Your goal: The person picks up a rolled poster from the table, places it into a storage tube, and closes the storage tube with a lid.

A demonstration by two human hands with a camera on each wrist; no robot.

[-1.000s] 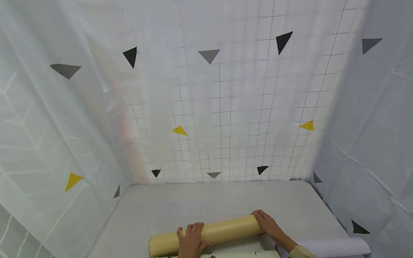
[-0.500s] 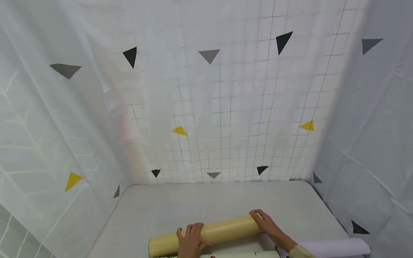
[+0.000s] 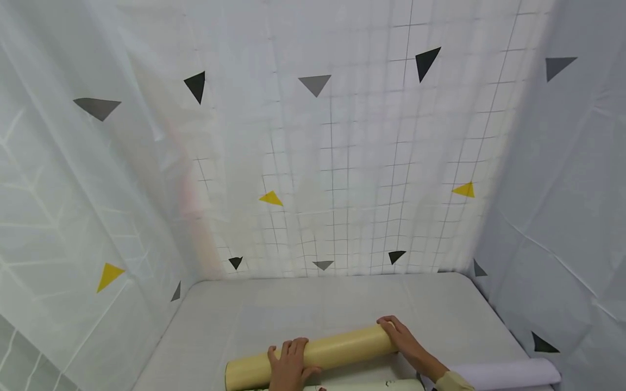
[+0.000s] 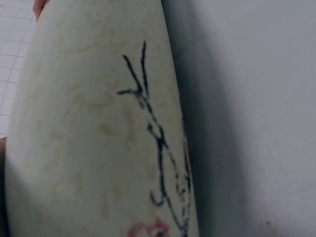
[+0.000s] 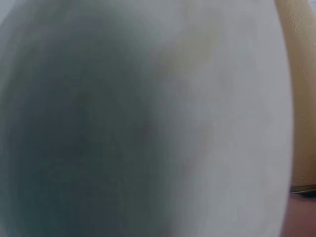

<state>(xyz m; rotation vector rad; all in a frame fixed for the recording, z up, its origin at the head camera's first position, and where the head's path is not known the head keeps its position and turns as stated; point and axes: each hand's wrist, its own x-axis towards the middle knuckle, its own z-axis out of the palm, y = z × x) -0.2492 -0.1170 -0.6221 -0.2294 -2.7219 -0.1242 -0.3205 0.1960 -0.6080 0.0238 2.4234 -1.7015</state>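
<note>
A glossy yellow wallpaper roll (image 3: pixel 342 348) lies across the front of the table, its right end angled farther back than its left. My left hand (image 3: pixel 289 364) grips its left half, fingers spread over the top and thumb along the near side. At the right end my right hand (image 3: pixel 403 339) holds the roll, fingers bent over the far edge. Nearer to me lies a pale patterned roll (image 3: pixel 367 386), mostly cut off by the frame. In the left wrist view this patterned roll (image 4: pixel 94 113) shows dark twigs and a pink flower. A blurred pale surface (image 5: pixel 222 123) fills most of the right wrist view.
A smooth pale lavender roll (image 3: pixel 508 373) lies at the right front, partly behind my right sleeve (image 3: pixel 452 382). The white-covered table (image 3: pixel 313 301) reaches back to hanging sheets (image 3: pixel 367 228) with printed triangles, which also enclose both sides.
The right hand and the yellow roll's right end have shifted very slightly to the left. My left hand keeps its place on the roll, and the head view has turned a touch.
</note>
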